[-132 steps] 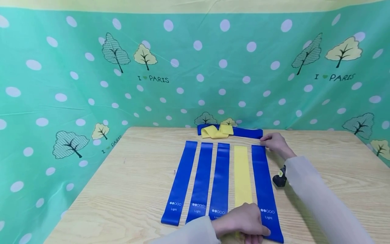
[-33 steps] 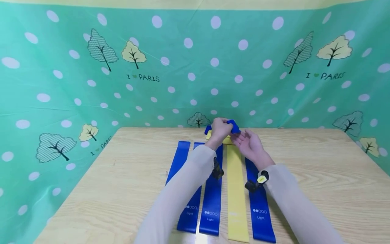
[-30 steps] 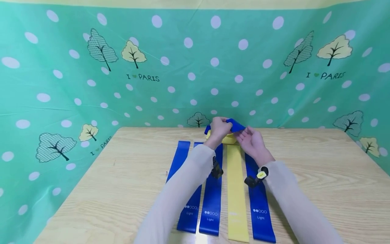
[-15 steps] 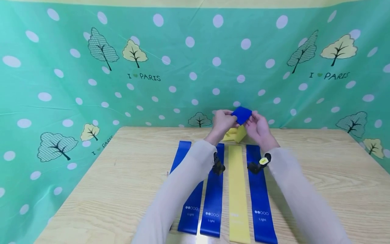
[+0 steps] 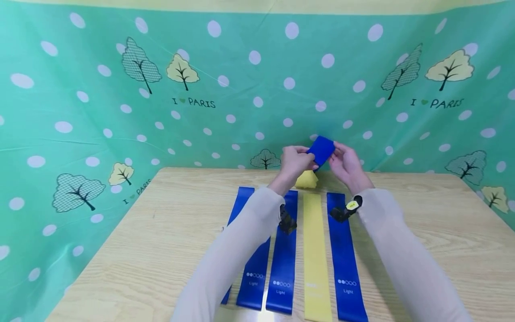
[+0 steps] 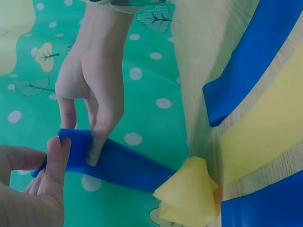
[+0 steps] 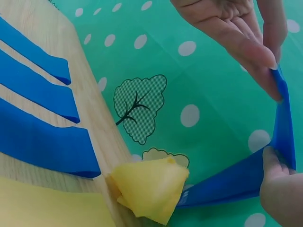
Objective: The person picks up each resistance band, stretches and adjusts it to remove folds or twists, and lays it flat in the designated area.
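Note:
At the far edge of the table both hands hold a folded blue resistance band raised against the backdrop. My left hand pinches one end of it, seen in the right wrist view between thumb and fingers. My right hand grips the band a short way along, with fingers on either face in the left wrist view. From there a length of the blue band slopes down to a crumpled yellow resistance band, overlapping it in this view. The yellow one sits below the hands at the table's back edge.
A row of flat bands runs towards the person: several blue bands, one a blue band at the right, and a yellow band. The left forearm covers part of the row. A green dotted cloth hangs behind the wooden table.
Both hands have left the rightmost flat band and gone to the back. The blue band there has been lifted off the table, up and rightward, while the crumpled yellow band stays low.

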`<state>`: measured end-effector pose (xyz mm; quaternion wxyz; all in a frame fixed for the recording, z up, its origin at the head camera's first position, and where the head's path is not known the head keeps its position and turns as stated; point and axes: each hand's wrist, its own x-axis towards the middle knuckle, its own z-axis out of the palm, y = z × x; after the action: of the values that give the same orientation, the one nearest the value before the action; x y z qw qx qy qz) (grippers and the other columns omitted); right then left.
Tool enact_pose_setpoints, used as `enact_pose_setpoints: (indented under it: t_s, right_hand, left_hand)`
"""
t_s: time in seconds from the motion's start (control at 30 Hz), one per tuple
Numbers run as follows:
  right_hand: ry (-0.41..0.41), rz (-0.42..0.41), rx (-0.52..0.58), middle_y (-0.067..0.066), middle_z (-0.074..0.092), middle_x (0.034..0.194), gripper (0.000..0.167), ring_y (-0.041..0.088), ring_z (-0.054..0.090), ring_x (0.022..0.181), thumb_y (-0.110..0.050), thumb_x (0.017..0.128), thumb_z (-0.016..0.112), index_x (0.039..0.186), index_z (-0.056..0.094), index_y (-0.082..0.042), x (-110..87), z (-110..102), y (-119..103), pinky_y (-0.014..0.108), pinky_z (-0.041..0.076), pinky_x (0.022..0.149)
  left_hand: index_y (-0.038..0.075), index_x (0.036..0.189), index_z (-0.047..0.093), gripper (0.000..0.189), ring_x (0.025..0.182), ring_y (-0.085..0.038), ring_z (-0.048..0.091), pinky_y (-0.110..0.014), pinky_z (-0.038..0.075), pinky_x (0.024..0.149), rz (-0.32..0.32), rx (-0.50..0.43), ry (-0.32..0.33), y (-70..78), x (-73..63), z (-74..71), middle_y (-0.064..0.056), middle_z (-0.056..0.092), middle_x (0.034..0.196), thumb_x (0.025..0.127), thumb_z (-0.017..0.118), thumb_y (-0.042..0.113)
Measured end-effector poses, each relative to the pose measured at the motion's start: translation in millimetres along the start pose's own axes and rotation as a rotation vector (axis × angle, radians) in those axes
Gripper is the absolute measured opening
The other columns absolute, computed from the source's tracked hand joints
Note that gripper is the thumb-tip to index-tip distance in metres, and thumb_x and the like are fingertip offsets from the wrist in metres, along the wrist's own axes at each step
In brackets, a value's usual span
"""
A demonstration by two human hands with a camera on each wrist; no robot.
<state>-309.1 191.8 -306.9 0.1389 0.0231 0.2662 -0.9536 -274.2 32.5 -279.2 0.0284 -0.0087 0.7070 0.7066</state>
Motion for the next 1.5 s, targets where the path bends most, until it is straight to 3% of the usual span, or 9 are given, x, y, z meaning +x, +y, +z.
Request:
enact_pose_setpoints:
  t_s: [0.13,0.4,0.6,0.8,1.0,1.07,1.2,1.37,1.5]
  right_hand:
    - [-0.001,-0.018,0.0,0.008,0.061,0.099,0.013,0.013,0.058,0.096,-0.001,0.098,0.046,0.11,0.045,-0.003,-0.9,1.8,-2.1,0.019,0.049,0.085]
    - [0.047,-0.049,-0.013,0.006,0.062,0.099,0.02,0.012,0.057,0.096,0.004,0.094,0.051,0.111,0.046,-0.004,-4.2,0.1,-7.8,0.018,0.049,0.09]
    - [0.115,-0.038,-0.088,0.0,0.057,0.105,0.042,0.008,0.056,0.097,0.003,0.093,0.053,0.129,0.036,-0.012,-8.2,-3.3,-9.5,0.016,0.046,0.094]
    - [0.181,-0.035,-0.394,0.0,0.041,0.135,0.053,0.012,0.039,0.133,-0.006,0.099,0.044,0.146,0.022,-0.012,-14.2,-2.8,-4.3,0.02,0.031,0.112]
    - [0.172,-0.028,-0.58,-0.003,0.051,0.109,0.016,0.015,0.05,0.121,-0.004,0.098,0.04,0.115,0.042,-0.005,-20.0,-5.9,-0.2,0.03,0.027,0.115]
    - [0.152,-0.008,-0.629,0.005,0.054,0.117,0.012,0.02,0.048,0.128,-0.004,0.099,0.038,0.11,0.043,-0.006,-22.7,-8.3,0.0,0.032,0.026,0.116]
    - [0.128,0.039,-0.828,0.023,0.032,0.15,0.03,0.03,0.025,0.143,-0.009,0.101,0.031,0.128,0.04,0.001,-27.5,-14.0,1.2,0.036,0.025,0.116]
    - [0.152,0.017,-1.136,0.032,0.027,0.149,0.053,0.039,0.03,0.139,-0.02,0.103,0.028,0.145,0.02,0.012,-35.0,-18.4,4.0,0.042,0.029,0.115]
    - [0.216,-0.089,-1.343,0.035,0.034,0.142,0.054,0.043,0.036,0.133,-0.024,0.103,0.026,0.141,0.026,0.014,-44.6,-15.5,6.3,0.048,0.034,0.112]
  left_hand:
    - [-0.007,0.11,0.064,0.023,0.059,-0.012,0.064,-0.026,0.059,0.068,-0.003,-0.02,-0.009,1.6,-3.8,-2.7,-0.021,0.069,0.096,0.088,0.06,-0.001]
    - [-0.009,0.109,0.064,0.024,0.054,-0.011,0.063,-0.023,0.058,0.062,-0.016,-0.066,-0.024,4.1,-11.2,-10.3,-0.022,0.07,0.097,0.086,0.059,-0.005]
    - [-0.007,0.108,0.064,0.022,0.056,-0.011,0.064,-0.025,0.058,0.064,-0.033,-0.039,-0.04,3.7,-16.1,-14.3,-0.019,0.071,0.095,0.087,0.06,-0.003]
    - [0.003,0.114,0.06,0.029,0.054,-0.012,0.064,-0.022,0.057,0.059,-0.021,-0.039,-0.045,6.3,-20.5,-14.8,-0.013,0.07,0.083,0.086,0.06,-0.003]
    - [0.006,0.114,0.063,0.03,0.057,-0.014,0.064,-0.03,0.059,0.068,0.054,-0.079,-0.082,11.4,-22.9,-16.2,-0.017,0.07,0.08,0.087,0.057,-0.006]
    - [0.002,0.111,0.066,0.026,0.058,-0.014,0.064,-0.033,0.059,0.072,0.066,-0.088,-0.091,12.6,-23.5,-15.5,-0.019,0.07,0.085,0.088,0.057,-0.006]
    - [-0.004,0.108,0.066,0.022,0.059,-0.013,0.064,-0.036,0.058,0.078,0.072,-0.106,-0.117,15.0,-25.2,-13.5,-0.023,0.07,0.097,0.088,0.058,-0.005]
    - [-0.006,0.111,0.064,0.024,0.065,-0.016,0.065,-0.037,0.058,0.08,0.079,-0.112,-0.149,17.0,-25.8,-11.5,-0.024,0.069,0.102,0.088,0.058,-0.005]
    - [-0.006,0.115,0.063,0.028,0.08,-0.025,0.071,-0.038,0.057,0.083,0.095,-0.109,-0.185,17.4,-25.3,-10.6,-0.024,0.069,0.105,0.087,0.06,-0.005]
